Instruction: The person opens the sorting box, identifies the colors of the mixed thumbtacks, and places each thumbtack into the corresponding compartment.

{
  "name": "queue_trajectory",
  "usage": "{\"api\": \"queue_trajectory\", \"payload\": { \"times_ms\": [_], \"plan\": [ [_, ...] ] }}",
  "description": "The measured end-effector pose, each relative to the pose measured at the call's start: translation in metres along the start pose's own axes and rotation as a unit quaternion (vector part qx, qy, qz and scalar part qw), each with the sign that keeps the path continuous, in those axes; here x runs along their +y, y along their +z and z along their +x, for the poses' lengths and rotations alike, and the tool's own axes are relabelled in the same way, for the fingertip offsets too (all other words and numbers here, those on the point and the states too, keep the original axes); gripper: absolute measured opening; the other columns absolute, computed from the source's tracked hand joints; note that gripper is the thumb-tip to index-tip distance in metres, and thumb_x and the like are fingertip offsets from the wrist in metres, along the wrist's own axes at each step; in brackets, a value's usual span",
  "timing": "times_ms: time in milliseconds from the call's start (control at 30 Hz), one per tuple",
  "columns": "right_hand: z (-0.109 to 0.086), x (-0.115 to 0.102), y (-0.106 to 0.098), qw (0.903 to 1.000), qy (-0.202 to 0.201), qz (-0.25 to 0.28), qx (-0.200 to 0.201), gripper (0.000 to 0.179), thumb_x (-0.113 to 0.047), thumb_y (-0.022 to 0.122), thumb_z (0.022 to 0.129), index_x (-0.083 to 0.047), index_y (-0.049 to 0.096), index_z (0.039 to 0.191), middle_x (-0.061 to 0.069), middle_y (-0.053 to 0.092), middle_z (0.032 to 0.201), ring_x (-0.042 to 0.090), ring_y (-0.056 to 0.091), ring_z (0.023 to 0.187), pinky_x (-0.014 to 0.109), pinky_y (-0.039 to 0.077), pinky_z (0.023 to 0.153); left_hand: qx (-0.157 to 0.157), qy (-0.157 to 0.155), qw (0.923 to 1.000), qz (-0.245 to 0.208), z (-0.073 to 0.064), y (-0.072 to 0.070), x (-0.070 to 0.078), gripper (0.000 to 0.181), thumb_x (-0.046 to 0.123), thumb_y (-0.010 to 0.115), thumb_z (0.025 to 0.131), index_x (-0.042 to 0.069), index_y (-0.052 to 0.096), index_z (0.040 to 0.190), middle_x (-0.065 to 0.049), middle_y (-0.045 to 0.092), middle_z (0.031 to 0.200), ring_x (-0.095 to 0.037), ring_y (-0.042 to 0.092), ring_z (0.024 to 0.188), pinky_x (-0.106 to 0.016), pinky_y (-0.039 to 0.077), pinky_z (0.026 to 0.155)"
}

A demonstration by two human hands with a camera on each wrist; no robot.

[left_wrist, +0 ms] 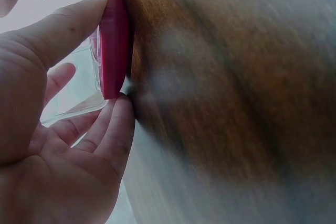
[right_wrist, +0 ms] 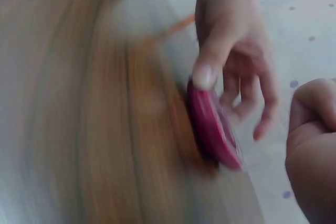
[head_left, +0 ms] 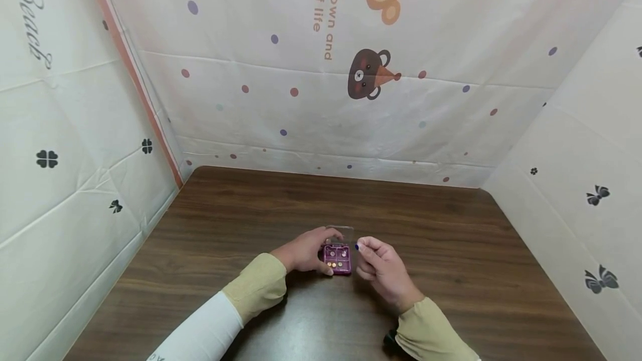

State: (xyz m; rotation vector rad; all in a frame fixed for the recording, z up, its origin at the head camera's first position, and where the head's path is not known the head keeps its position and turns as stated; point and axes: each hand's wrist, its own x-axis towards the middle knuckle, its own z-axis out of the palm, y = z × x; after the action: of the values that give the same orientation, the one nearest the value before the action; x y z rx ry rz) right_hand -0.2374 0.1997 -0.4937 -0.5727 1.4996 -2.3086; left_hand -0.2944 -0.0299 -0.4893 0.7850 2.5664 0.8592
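A small purple compartment case [head_left: 337, 270] lies on the table with its clear lid [head_left: 346, 233] raised toward the back. Several tiny round pieces, some yellowish and some pinkish, sit in its compartments. My left hand [head_left: 306, 250] grips the case from the left, its thumb at the near corner and its fingers by the lid. In the left wrist view the thumb presses the side of the magenta case [left_wrist: 114, 40]. Just right of the case, my right hand [head_left: 383, 272] pinches a small dark blue piece [head_left: 357, 247] between thumb and forefinger.
The brown wooden table [head_left: 241, 205] reaches back to a printed white cloth wall [head_left: 311, 110]. Similar cloth hangs along the left and right sides. A small dark object [head_left: 391, 340] shows beside the right sleeve.
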Motion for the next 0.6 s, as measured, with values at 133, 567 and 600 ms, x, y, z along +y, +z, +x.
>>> {"api": "queue_trajectory", "payload": {
  "times_ms": [133, 567, 600],
  "plan": [
    [0.002, 0.005, 0.008, 0.9886, -0.026, 0.142, -0.044, 0.036, -0.007, 0.031, 0.112, -0.011, 0.063, 0.098, -0.011, 0.039, 0.068, 0.009, 0.017, 0.054, 0.022, 0.014, 0.050, 0.001, 0.001, 1.0000, 0.001, 0.001, 0.001, 0.000, 0.076, 0.028, 0.093, 0.076, 0.029, 0.053, 0.141, 0.000, 0.057, 0.141, -0.018, 0.057, 0.122, -0.041, 0.049, 0.106],
    [0.006, 0.016, 0.039, 0.9366, -0.017, 0.325, -0.129, 0.044, -0.020, 0.022, 0.114, -0.016, 0.049, 0.080, -0.005, 0.017, 0.070, 0.008, 0.014, 0.058, 0.019, 0.015, 0.056, 0.012, 0.026, 0.9995, 0.017, 0.001, 0.001, -0.001, 0.073, 0.027, 0.093, 0.076, 0.024, 0.055, 0.139, -0.001, 0.060, 0.131, -0.014, 0.059, 0.113, -0.036, 0.050, 0.101],
    [0.006, 0.016, 0.042, 0.9333, -0.017, 0.332, -0.137, 0.044, -0.020, 0.022, 0.114, -0.017, 0.048, 0.080, -0.005, 0.018, 0.070, 0.007, 0.014, 0.058, 0.019, 0.015, 0.056, 0.012, 0.027, 0.9994, 0.017, 0.001, 0.001, -0.001, 0.073, 0.026, 0.093, 0.076, 0.024, 0.055, 0.138, -0.001, 0.060, 0.131, -0.014, 0.059, 0.113, -0.036, 0.050, 0.100]
  ]
}}
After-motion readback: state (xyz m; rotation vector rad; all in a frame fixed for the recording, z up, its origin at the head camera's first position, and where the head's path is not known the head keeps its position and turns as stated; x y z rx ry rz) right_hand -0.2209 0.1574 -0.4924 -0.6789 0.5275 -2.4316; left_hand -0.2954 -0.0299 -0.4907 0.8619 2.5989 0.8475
